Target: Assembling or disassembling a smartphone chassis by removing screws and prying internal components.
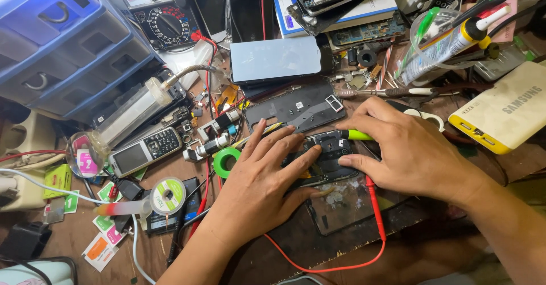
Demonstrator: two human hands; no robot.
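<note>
Opened phone (327, 160) under both hands at the middle of the cluttered counter (318, 256).

Head view: the left hand (264, 185) lies flat with fingers spread, pressing down on the dark phone body, its back cover off. The right hand (406, 151) pinches a green-handled tool (357, 135) whose tip meets the phone's upper edge. A red wire (372, 205) runs beneath the right hand. Just left of the phone lies a green tape roll (226, 161), farther left a keypad phone (145, 151); a solder spool (168, 195) sits nearer. A yellow power bank (506, 111) rests at the right.
</note>
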